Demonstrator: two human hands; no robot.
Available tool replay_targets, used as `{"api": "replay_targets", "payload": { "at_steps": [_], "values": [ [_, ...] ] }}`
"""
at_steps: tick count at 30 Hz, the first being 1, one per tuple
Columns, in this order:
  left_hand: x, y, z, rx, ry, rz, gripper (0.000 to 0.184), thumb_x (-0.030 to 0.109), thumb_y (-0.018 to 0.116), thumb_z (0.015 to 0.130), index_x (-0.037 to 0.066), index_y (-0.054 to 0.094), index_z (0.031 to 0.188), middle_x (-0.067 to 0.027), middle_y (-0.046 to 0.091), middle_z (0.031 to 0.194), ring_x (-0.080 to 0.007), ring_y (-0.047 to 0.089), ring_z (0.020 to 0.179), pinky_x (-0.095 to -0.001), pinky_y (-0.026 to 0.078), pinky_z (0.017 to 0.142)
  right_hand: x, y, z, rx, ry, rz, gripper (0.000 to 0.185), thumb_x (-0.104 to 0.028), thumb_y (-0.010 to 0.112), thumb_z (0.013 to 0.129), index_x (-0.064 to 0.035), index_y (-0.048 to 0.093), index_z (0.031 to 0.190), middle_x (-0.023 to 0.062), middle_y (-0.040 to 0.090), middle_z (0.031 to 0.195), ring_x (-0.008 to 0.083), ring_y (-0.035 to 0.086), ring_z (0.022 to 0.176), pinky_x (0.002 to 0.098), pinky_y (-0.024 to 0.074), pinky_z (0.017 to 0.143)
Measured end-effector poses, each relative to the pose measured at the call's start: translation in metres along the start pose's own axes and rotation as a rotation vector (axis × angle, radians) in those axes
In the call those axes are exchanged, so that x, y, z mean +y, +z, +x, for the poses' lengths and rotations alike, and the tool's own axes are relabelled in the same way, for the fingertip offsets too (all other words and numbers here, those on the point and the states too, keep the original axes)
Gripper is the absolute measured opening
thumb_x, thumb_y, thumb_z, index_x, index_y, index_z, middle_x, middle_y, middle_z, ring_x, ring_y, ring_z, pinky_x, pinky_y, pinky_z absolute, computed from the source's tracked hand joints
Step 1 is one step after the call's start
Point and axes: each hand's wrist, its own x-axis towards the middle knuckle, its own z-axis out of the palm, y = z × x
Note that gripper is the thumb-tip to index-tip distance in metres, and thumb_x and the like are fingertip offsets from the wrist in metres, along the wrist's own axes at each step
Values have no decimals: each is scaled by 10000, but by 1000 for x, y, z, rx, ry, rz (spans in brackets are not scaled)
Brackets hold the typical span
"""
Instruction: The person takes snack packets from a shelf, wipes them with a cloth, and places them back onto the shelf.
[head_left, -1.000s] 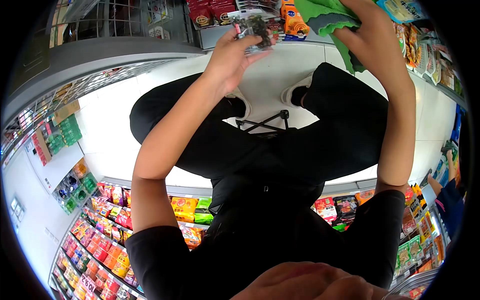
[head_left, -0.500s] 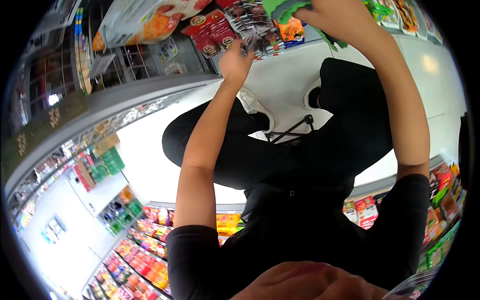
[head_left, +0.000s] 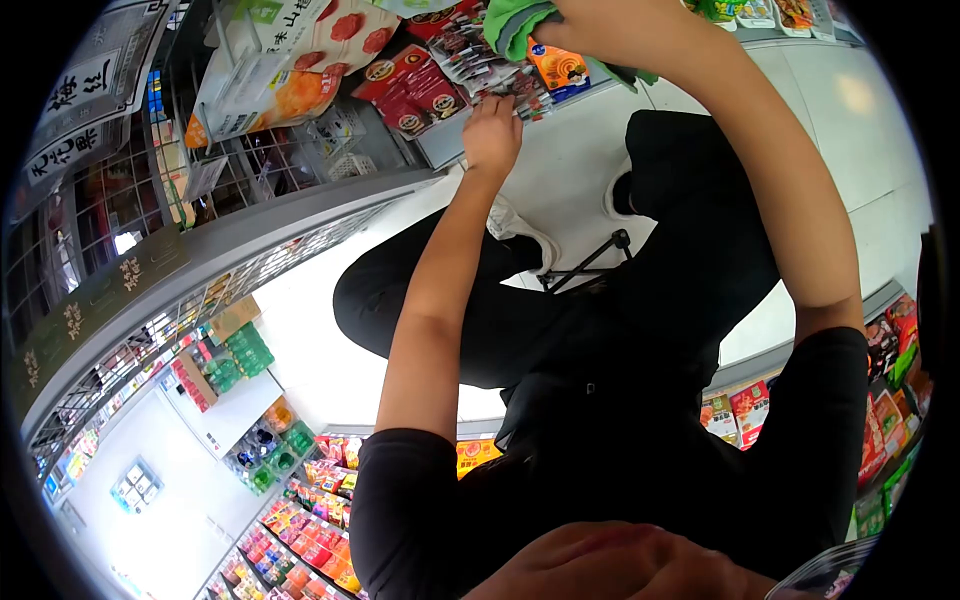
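Observation:
My right hand [head_left: 610, 35] is closed around a green cloth [head_left: 512, 25], bunched up, with its ends hanging on both sides of the fingers. Beneath the cloth sits an orange and blue packet [head_left: 558, 68] at the shelf's front edge. My left hand [head_left: 492, 138] has its fingers curled on the near edge of a pile of small dark snack packets [head_left: 478, 60]; the fingertips are partly hidden, and they seem to pinch one packet. Left of this hand lie dark red packets [head_left: 432, 98], side by side on the shelf.
A large white bag with fruit pictures [head_left: 285, 85] stands left of the packets, beside wire racks [head_left: 100, 215]. My bent legs [head_left: 690, 210] and a folding stool's thin frame [head_left: 590, 258] are below. Snack shelves [head_left: 310, 540] stand behind me.
My left hand has shifted slightly right and down; the shiny packet seen at its fingers no longer stands out. My right hand has moved left with the cloth. The whole view has tilted slightly.

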Motion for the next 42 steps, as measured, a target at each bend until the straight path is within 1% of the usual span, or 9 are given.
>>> {"api": "replay_targets", "payload": {
  "at_steps": [11, 14, 17, 23, 26, 29, 32, 38, 42],
  "values": [
    [3, 19, -4, -2, -61, 73, 357, 188, 715, 858, 158, 719, 1213, -60, 643, 1100, -297, 667, 1015, -452, 541, 850, -3, 1, 0, -1, -26, 7, 245, -153, 758, 736, -11, 712, 930, 206, 716, 906, 397, 705, 924, 495, 558, 835],
    [12, 16, 0, -114, -145, -6, 371, 180, 701, 877, 158, 710, 1248, -80, 652, 1134, -308, 658, 1048, -448, 548, 888, -1, 2, 0, -3, -23, 0, 246, -157, 760, 735, -17, 717, 933, 206, 717, 904, 395, 706, 926, 494, 558, 838],
    [9, 25, 1, -86, -114, -19, 378, 214, 740, 847, 154, 715, 1219, -68, 656, 1159, -298, 666, 1055, -458, 549, 886, 0, 4, 0, -8, -18, -7, 249, -161, 761, 735, -23, 719, 939, 206, 718, 905, 394, 706, 931, 492, 558, 842],
    [4, 34, 5, -129, -191, -167, 461, 264, 834, 788, 119, 722, 1211, -93, 664, 1212, -340, 652, 1076, -460, 546, 920, 0, 3, 0, -9, -31, 1, 252, -169, 757, 743, -23, 717, 945, 206, 719, 905, 389, 706, 934, 491, 557, 842],
    [4, 36, 6, -150, -239, -195, 489, 276, 852, 773, 84, 722, 1204, -118, 657, 1202, -359, 630, 1101, -462, 529, 947, -1, 2, 0, -30, -23, -7, 256, -170, 755, 745, -27, 717, 955, 205, 720, 911, 388, 706, 934, 493, 558, 836],
    [1, 45, 8, -92, -237, -229, 509, 287, 855, 773, 51, 717, 1202, -145, 649, 1191, -374, 600, 1133, -466, 496, 999, -1, 1, -1, -42, -19, -3, 265, -172, 756, 744, -30, 718, 965, 204, 719, 915, 388, 705, 936, 494, 559, 831],
    [-7, 57, 11, -146, -255, -280, 531, 292, 854, 773, 32, 712, 1213, -155, 638, 1199, -378, 577, 1151, -466, 469, 1033, -1, 1, 0, -38, -27, -12, 274, -173, 757, 743, -30, 719, 973, 204, 716, 915, 389, 703, 936, 493, 560, 829],
    [-6, 53, 6, -151, -268, -241, 542, 338, 830, 804, 61, 711, 1255, -169, 638, 1286, -369, 558, 1212, -445, 452, 1065, 2, 7, -1, -6, -42, -9, 278, -167, 756, 745, -25, 720, 981, 207, 712, 913, 396, 701, 936, 494, 560, 829],
    [-2, 40, 9, -163, -187, -170, 547, 338, 811, 831, 93, 687, 1304, -142, 621, 1349, -361, 534, 1247, -442, 439, 1073, -3, 1, -1, -48, -33, 6, 269, -150, 748, 745, -21, 718, 979, 210, 711, 911, 399, 699, 938, 497, 558, 831]
  ]
}}
